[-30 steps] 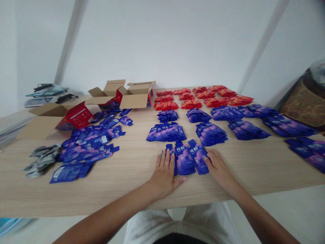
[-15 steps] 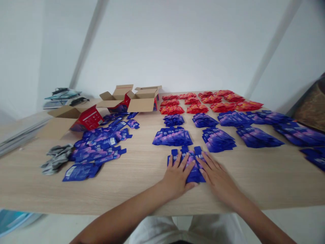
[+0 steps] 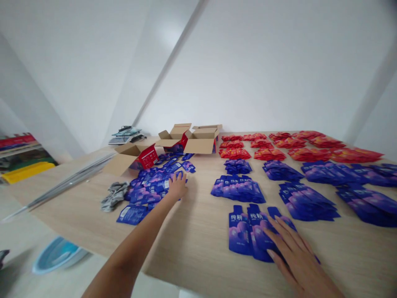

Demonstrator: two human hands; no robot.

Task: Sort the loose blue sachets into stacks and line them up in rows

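My right hand (image 3: 293, 252) lies flat, fingers spread, on a short overlapping row of blue-purple spouted pouches (image 3: 239, 231) near the table's front edge. My left hand (image 3: 178, 186) reaches to the right side of a loose heap of the same pouches (image 3: 142, 192). Its fingers are apart and slightly bent over the heap, and no pouch shows lifted in it. Fanned stacks of blue pouches, one of them a nearby stack (image 3: 237, 189), lie beyond my right hand.
Red pouches (image 3: 235, 153) lie in rows at the back. Open cartons (image 3: 201, 145) stand behind the heap, with another carton (image 3: 124, 159) at its left. Grey gloves (image 3: 114, 195) and thin rods (image 3: 71, 178) lie further left. A blue basin (image 3: 58, 256) sits on the floor.
My left hand has left the front row of pouches and moved left to the heap. My right hand stays on the row. The view has turned left.
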